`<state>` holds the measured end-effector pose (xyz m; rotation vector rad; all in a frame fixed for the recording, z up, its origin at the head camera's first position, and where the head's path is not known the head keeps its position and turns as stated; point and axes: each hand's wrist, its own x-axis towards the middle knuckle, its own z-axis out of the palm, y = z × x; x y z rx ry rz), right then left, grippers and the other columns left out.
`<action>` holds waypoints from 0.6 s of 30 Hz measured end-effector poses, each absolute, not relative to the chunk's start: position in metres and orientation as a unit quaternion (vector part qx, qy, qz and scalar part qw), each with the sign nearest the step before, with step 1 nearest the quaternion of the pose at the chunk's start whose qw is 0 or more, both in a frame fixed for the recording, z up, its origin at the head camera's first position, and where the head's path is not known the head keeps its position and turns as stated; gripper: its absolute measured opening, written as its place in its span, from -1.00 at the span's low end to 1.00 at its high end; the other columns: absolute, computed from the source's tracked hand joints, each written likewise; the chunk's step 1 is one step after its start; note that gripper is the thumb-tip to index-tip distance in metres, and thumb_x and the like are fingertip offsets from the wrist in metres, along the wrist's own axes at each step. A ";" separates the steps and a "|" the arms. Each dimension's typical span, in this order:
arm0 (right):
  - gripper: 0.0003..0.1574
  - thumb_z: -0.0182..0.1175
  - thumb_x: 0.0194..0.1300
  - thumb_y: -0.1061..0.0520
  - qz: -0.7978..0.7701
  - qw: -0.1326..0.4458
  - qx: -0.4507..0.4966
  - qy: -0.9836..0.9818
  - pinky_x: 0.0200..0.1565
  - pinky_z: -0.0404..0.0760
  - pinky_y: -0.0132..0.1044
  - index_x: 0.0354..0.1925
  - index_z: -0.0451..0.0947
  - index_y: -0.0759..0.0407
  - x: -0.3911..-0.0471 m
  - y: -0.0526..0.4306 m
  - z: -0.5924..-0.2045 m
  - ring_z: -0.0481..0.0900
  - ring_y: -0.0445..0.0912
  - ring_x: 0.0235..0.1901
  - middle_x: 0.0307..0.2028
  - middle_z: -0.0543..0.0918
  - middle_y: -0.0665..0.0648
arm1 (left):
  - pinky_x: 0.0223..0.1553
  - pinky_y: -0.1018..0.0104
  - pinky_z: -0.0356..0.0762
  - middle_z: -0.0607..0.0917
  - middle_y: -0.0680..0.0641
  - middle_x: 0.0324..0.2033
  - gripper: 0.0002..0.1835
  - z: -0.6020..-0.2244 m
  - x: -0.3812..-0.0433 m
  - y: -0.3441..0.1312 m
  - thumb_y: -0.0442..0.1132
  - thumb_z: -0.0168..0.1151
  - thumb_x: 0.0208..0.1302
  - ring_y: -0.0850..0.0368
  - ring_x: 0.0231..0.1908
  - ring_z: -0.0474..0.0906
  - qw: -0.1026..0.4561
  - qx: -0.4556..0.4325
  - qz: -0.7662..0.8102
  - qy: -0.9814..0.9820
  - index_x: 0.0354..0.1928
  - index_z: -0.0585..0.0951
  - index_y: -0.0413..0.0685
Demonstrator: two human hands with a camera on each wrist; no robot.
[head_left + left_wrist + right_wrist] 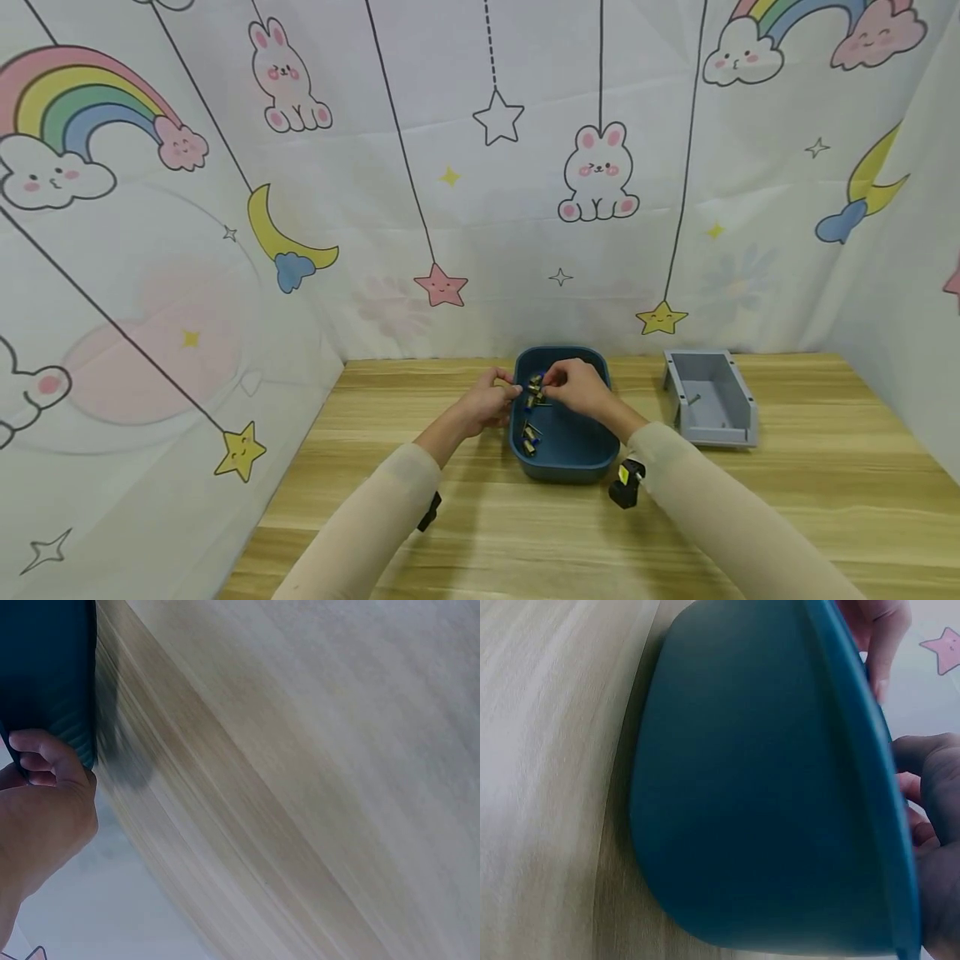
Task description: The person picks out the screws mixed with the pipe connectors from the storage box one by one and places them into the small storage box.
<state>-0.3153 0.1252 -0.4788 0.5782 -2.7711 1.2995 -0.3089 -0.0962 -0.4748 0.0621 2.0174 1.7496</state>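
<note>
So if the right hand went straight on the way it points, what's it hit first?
Likely the small brass-coloured parts in the blue bin, just off the right hand's fingertips. Exact depth, and whether it's already touching them, is unclear.

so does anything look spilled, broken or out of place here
Nothing looks clearly spilled or damaged. The blue tub and grey bin both stand upright, and the small metal parts lie inside the tub. One mild oddity: a screw-like piece sits alone in the grey bin, apart from the rest.
</note>
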 end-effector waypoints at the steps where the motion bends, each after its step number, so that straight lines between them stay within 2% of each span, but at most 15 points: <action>1: -0.96 0.42 0.33 0.27 0.416 0.011 0.182 -0.891 -0.23 0.64 -0.20 -0.25 0.72 0.22 -0.316 0.125 -0.480 0.64 -0.13 -0.35 -0.35 0.73 0.04 | -0.30 0.24 0.49 0.53 -0.06 -0.34 -0.70 -0.475 -0.309 -0.096 -0.24 0.09 0.66 0.16 -0.45 0.47 0.234 0.023 0.638 0.733 0.25 0.30 -0.14; 7: -0.95 0.42 0.32 0.27 0.410 0.009 0.176 -0.895 -0.25 0.64 -0.20 -0.27 0.71 0.22 -0.319 0.123 -0.487 0.63 -0.14 -0.36 -0.36 0.73 0.04 | -0.33 0.25 0.48 0.55 -0.05 -0.40 -0.68 -0.476 -0.310 -0.096 -0.25 0.08 0.65 0.20 -0.52 0.42 0.235 0.029 0.643 0.728 0.27 0.28 -0.15; 15: -0.95 0.43 0.30 0.29 0.409 0.010 0.162 -0.898 -0.24 0.64 -0.19 -0.27 0.71 0.25 -0.318 0.117 -0.490 0.64 -0.12 -0.35 -0.37 0.72 0.05 | -0.38 0.27 0.40 0.45 0.02 -0.54 -0.63 -0.478 -0.312 -0.098 -0.24 0.09 0.66 0.25 -0.67 0.20 0.237 0.033 0.646 0.725 0.31 0.25 -0.19; 18: -0.94 0.43 0.30 0.29 0.405 0.012 0.156 -0.901 -0.25 0.64 -0.19 -0.29 0.71 0.24 -0.318 0.116 -0.491 0.63 -0.11 -0.36 -0.38 0.72 0.06 | -0.38 0.27 0.41 0.45 0.03 -0.54 -0.62 -0.479 -0.313 -0.098 -0.23 0.09 0.66 0.25 -0.68 0.17 0.235 0.034 0.645 0.726 0.32 0.25 -0.19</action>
